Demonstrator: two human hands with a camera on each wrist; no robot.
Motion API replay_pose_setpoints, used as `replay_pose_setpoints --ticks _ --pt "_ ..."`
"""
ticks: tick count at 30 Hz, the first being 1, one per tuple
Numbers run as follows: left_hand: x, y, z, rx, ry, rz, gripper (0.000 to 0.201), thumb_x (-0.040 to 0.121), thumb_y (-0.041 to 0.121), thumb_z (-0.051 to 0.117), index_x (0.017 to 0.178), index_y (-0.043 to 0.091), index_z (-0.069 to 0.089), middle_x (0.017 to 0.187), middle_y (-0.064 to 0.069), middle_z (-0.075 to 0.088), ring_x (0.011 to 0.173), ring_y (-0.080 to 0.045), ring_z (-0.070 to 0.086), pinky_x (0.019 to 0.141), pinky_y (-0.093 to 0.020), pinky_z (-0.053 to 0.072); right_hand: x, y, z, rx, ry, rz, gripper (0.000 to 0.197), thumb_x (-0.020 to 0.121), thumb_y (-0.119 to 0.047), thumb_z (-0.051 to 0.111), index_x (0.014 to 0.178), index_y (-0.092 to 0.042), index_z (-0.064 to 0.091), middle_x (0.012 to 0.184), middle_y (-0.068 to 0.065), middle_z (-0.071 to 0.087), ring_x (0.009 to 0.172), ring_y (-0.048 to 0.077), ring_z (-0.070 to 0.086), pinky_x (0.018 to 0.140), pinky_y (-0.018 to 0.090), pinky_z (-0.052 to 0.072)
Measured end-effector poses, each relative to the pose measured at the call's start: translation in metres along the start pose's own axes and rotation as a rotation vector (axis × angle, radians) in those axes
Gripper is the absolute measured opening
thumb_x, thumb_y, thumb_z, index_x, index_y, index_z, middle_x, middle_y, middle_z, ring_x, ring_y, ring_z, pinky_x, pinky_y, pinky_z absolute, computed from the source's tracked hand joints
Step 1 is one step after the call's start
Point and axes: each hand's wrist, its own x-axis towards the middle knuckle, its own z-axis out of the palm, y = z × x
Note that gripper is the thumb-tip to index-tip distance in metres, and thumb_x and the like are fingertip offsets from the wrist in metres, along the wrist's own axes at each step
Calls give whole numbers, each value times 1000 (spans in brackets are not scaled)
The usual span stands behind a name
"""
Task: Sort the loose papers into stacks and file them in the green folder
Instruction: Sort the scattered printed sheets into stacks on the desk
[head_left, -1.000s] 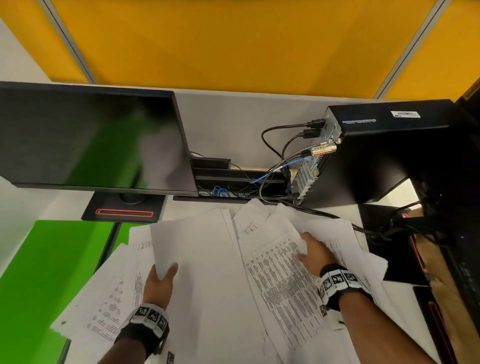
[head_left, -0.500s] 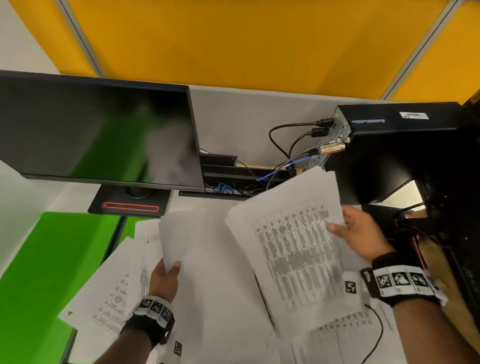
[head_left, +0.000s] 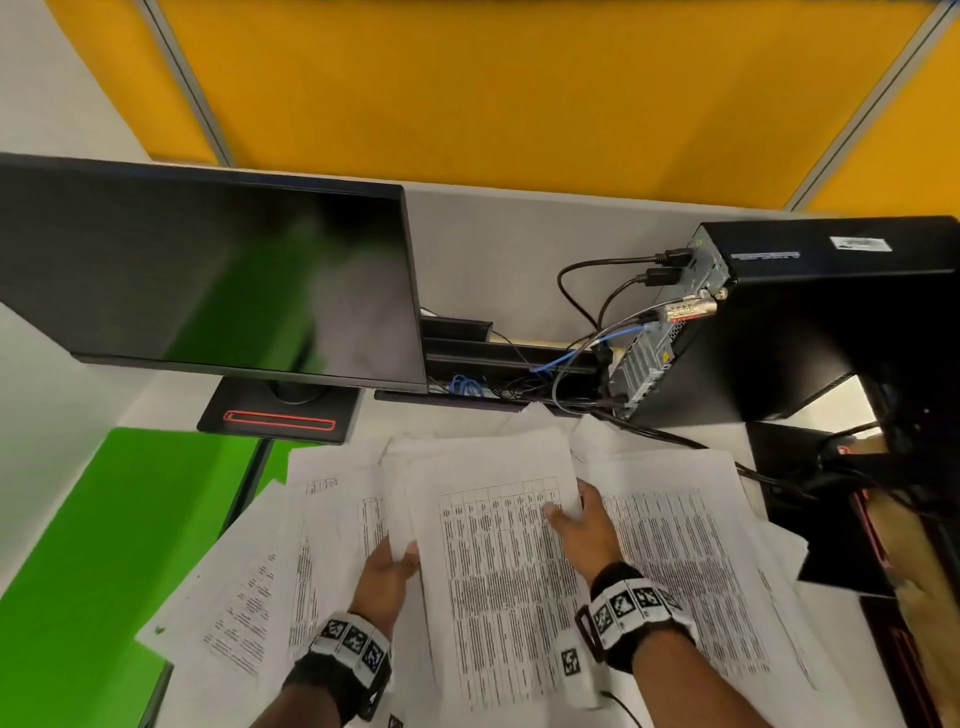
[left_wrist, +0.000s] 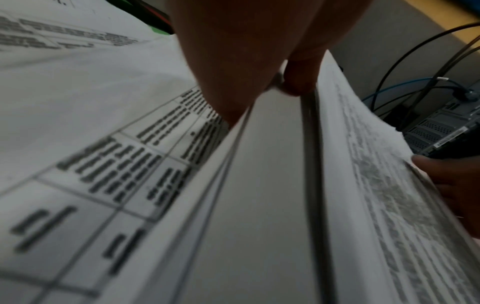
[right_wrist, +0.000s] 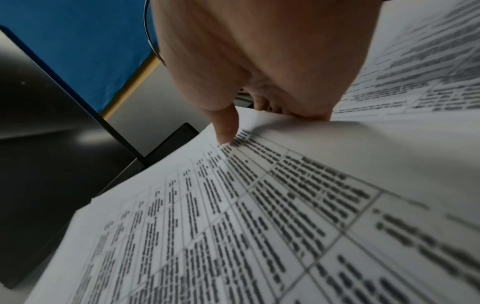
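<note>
White printed sheets filled the lower half of the head view. The left hand (head_left: 387, 571) pinched the left edge of the gathered stack (head_left: 498, 561), thumb on top, fingers beneath. The right hand (head_left: 584, 525) gripped the stack's upper right corner, thumb pressed on the table print, fingers curled under.

Judging by the spread, sorting had only begun: one thin stack was in hand, while loose papers (head_left: 260, 597) fanned out at lower left and more sheets (head_left: 691, 545) lay at right. The green folder (head_left: 104, 545) lay open at the left edge, partly under the papers, with nothing filed.

Print on the sheets was too blurred to read. Farther back stood a dark monitor (head_left: 208, 270) and a black computer (head_left: 810, 312); its white label was illegible.
</note>
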Motion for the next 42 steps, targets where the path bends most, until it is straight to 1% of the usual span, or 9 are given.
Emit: replay_pose_setpoints --ticks 3,7,14,18,23,29,34,39,42 --pt "1 -5 2 -89 -2 -97 21 96 35 49 112 30 61 118 11 61 116 -14 50 105 -37 32 -1 -2 5 -34 28 12 46 94 -21 57 136 -17 40 122 1 59 109 22 58 95 34 45" --pt "27 -33 -11 -139 -86 -223 85 67 84 49 135 32 49 143 4 47 134 -21 41 113 -51 26 6 0 9 -53 32 22 44 96 -13 51 139 -15 40 130 7 58 117 25 55 101 36 43" --pt "54 53 -4 -137 25 175 54 79 34 71 127 42 48 133 6 54 121 -15 52 104 -41 40 14 -4 -4 -137 -264 -51 42 96 -17 53 136 -17 40 123 -5 56 122 19 51 96 26 38" --pt "77 65 2 139 44 308 42 84 14 67 121 30 54 117 10 57 108 -7 52 98 -27 40 27 -14 -8 -79 -285 -107 78 91 -24 62 150 -26 10 136 -2 49 121 14 51 100 27 38" --pt "79 60 10 205 63 347 11 87 21 65 93 29 67 106 11 64 101 4 55 100 -26 39 60 -33 -2 -338 -205 -253 63 93 -42 53 148 -39 22 153 -2 32 143 19 26 115 38 26" --pt "76 56 9 275 104 408 7 88 27 62 95 29 65 106 15 65 99 14 55 86 -9 36 62 -39 11 -390 -177 -282 30 95 -37 51 123 -30 58 121 2 48 116 21 50 93 26 36" --pt "69 46 0 275 139 363 6 86 37 63 80 35 63 89 18 68 89 8 59 84 -22 42 58 -21 10 -245 -57 -237 22 92 -37 56 109 -24 63 116 0 59 107 14 53 84 20 36" --pt "54 37 12 178 78 319 48 91 23 59 135 31 43 134 13 46 123 -7 40 102 -28 34 44 -18 8 4 85 -100 12 89 -32 64 94 -22 64 97 -8 64 92 13 58 63 14 38" --pt "47 46 25 119 54 335 51 93 19 55 140 27 37 136 19 39 125 3 35 101 -21 28 42 -22 15 53 75 -99 12 89 -30 64 96 -20 62 101 -8 62 94 10 53 68 17 38"
